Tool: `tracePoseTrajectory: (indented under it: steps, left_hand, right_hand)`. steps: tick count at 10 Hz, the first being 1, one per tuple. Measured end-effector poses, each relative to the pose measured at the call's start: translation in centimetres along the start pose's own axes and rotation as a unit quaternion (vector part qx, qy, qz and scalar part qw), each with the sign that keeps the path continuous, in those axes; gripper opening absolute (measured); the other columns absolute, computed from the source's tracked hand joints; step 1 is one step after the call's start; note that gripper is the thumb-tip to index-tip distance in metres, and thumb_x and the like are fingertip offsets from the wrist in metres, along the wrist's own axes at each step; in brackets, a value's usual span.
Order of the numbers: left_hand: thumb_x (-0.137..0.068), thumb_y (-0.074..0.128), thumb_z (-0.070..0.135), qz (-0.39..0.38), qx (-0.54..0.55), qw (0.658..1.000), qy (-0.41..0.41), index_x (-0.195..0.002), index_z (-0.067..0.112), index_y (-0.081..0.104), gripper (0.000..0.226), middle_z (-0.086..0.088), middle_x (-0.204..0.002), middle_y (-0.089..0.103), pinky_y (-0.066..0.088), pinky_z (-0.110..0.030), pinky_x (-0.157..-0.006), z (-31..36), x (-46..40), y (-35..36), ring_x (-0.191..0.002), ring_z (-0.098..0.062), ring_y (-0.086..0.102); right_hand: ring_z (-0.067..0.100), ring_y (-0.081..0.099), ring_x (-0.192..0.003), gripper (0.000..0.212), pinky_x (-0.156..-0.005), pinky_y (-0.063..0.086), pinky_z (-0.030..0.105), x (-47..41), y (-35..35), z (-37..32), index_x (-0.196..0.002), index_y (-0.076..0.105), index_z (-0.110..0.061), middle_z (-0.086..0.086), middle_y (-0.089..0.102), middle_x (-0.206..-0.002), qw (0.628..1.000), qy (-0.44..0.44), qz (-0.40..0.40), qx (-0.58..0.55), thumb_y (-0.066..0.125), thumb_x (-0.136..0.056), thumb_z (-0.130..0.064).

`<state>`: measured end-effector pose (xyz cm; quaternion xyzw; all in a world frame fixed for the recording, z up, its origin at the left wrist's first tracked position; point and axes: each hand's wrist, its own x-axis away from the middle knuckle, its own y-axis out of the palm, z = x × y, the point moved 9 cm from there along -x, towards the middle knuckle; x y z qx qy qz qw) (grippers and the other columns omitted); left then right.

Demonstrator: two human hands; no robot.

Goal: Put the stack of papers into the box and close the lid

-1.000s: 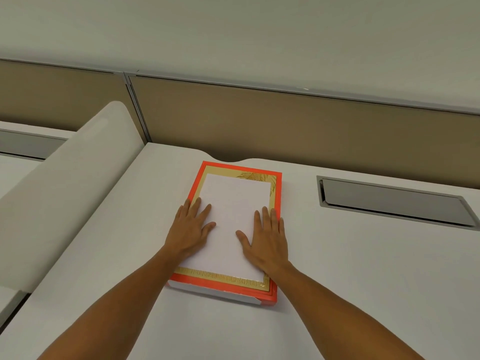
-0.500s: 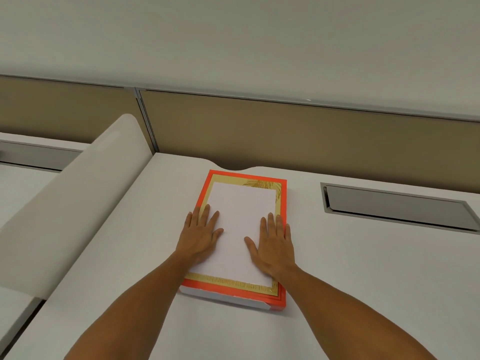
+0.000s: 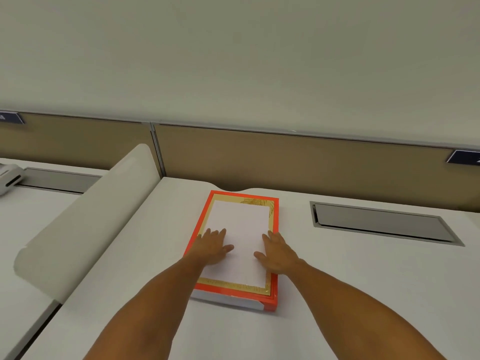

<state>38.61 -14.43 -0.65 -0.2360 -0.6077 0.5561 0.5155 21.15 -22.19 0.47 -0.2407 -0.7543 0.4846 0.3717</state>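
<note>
Box (image 3: 271,298): orange, flat on the white desk (image 3: 363,294), long axis running away from the person; far end just short of the partition (image 3: 298,162).
Papers (image 3: 240,227): white stack lying in the gold-bordered area inside the orange rim; whether that is the box interior or a closed lid's face, cannot tell. No separate lid in view.
Left hand (image 3: 211,246): open, palm down, flat on the left part of the stack, fingers spread; grips nothing.
Right hand (image 3: 278,253): open, palm down on the right edge of the stack and the border; grips nothing.
Why flat palms: judged to be pressing the sheets down and squaring them so they sit level within the rim.
Why two hands: even pressure on both sides keeps the stack from skewing.
Stage (judgement): papers placed; lid closing looks not yet done.
Risk: top sheets sliding under the palms.
Cable slot (image 3: 384,224): well to the right, clear of the work.
</note>
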Motion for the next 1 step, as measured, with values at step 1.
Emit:
tracePoseTrajectory:
  steps: [1]
  left_hand:
    - [-0.096, 0.037, 0.060, 0.050, 0.014, 0.999, 0.004, -0.157, 0.021, 0.008, 0.078, -0.004, -0.165, 0.012, 0.017, -0.051, -0.120, 2.47, 1.87, -1.93, -0.152, -0.031, 0.011]
  right_hand:
    - [0.028, 0.005, -0.154, 0.075, -0.120, 0.020, 0.049, 1.40, -0.98, 0.45, -0.157, 0.014, -0.017, 0.004, 0.009, -0.167, 1.000, -0.006, 0.024, -0.016, 0.043, -0.098, -0.053]
